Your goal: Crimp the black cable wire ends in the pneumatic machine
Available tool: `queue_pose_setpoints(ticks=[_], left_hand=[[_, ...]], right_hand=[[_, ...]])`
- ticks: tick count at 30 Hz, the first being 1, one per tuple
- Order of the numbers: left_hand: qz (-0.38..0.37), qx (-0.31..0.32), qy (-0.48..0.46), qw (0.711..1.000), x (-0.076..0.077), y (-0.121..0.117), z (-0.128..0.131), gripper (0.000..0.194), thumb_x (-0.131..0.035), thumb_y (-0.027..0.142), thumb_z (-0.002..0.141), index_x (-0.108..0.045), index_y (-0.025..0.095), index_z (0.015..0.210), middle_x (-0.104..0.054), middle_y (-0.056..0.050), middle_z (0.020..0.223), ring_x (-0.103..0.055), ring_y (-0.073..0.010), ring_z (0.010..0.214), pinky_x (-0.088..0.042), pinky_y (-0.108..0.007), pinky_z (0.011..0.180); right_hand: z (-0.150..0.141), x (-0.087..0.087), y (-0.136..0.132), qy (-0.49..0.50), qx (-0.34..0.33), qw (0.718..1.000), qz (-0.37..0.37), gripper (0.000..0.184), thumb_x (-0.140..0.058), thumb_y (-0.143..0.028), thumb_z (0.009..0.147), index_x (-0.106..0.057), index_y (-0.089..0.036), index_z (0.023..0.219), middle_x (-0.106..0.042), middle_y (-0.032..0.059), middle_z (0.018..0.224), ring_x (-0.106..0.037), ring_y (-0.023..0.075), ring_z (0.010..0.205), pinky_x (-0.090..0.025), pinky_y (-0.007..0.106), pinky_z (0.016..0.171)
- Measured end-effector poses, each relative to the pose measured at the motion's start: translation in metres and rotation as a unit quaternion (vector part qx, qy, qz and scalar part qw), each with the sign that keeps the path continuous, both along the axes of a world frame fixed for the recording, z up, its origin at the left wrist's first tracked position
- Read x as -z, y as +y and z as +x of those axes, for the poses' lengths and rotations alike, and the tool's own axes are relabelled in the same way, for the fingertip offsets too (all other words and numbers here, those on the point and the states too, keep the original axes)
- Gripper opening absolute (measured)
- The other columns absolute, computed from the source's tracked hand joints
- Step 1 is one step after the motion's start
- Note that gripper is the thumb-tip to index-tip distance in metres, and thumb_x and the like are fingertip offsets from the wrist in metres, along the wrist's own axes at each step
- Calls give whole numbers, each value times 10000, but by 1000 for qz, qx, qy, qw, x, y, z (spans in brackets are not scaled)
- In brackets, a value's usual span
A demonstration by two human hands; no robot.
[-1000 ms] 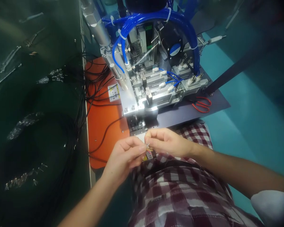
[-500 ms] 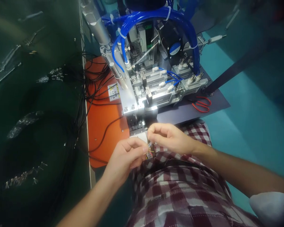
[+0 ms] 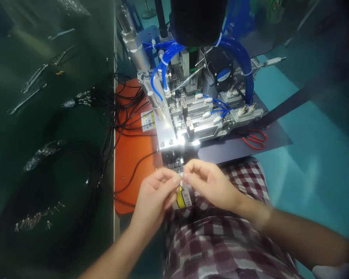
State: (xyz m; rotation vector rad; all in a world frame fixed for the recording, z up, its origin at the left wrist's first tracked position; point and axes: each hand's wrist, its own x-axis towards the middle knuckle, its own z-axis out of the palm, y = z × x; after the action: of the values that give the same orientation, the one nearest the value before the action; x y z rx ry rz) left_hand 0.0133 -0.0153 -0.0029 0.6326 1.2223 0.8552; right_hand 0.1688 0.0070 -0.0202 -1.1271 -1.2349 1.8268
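Note:
My left hand (image 3: 159,190) and my right hand (image 3: 208,182) meet fingertip to fingertip in front of the machine (image 3: 192,116). Thumb and forefinger of each are pinched together. A tiny pale piece shows between the fingertips, too small to name; the fingers hide most of it. Just below them is a white label (image 3: 187,199) with a yellow arrow. The machine's dark front block (image 3: 177,159) lies right beyond my fingers.
Left of the machine an orange plate (image 3: 133,162) carries black cables (image 3: 106,131). Red-handled scissors (image 3: 256,139) rest on the grey base plate at right. On the dark green table at left are wrenches (image 3: 35,79), small metal parts (image 3: 31,221) and a clear plastic bag (image 3: 42,155).
My fingertips have come together, and the right hand has moved slightly down. More of the yellow arrow label shows. The whole scene has shifted right and down with my head.

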Motion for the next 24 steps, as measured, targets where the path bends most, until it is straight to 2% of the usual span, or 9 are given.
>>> queue_pose_setpoints(ticks=[5, 10, 16, 19, 24], left_hand=[[2, -20, -8, 1000, 0, 10, 1, 205, -681, 285, 792, -564, 136, 713, -536, 41, 595, -295, 19, 368, -149, -176, 414], [-4, -18, 3, 1000, 1, 17, 0, 229, -669, 300, 807, -558, 133, 696, -510, 50, 559, -283, 16, 355, -151, -190, 410], [-8, -21, -2, 1000, 4, 23, 1, 214, -677, 302, 800, -574, 131, 722, -526, 47, 568, -279, 17, 354, -162, -189, 411], [-5, -12, 0, 1000, 5, 23, 0, 214, -677, 305, 801, -578, 132, 723, -532, 44, 581, -285, 17, 355, -173, -189, 413], [-3, 5, 14, 1000, 2, 21, 0, 225, -663, 314, 810, -567, 140, 705, -510, 52, 558, -278, 8, 350, -175, -190, 404]], right_hand=[[-6, 4, 8, 1, 23, 999, 36, 143, -558, -269, 873, -506, -182, 773, -449, -45, 619, -370, 84, 520, -313, 214, 465], [-4, 8, 14, -4, 21, 1000, 4, 164, -553, -311, 882, -503, -188, 788, -386, -74, 540, -313, 76, 449, -254, 210, 408], [2, 11, 16, -104, 56, 986, 120, 145, -626, -309, 842, -605, -169, 815, -485, -30, 586, -401, 96, 491, -321, 230, 445], [2, 10, 17, -103, 50, 988, 107, 145, -628, -309, 836, -620, -168, 803, -487, -31, 566, -413, 101, 495, -337, 234, 461], [3, 5, 20, -79, 12, 996, 27, 195, -641, -349, 804, -610, -157, 791, -498, -25, 598, -367, 83, 468, -285, 224, 421]])
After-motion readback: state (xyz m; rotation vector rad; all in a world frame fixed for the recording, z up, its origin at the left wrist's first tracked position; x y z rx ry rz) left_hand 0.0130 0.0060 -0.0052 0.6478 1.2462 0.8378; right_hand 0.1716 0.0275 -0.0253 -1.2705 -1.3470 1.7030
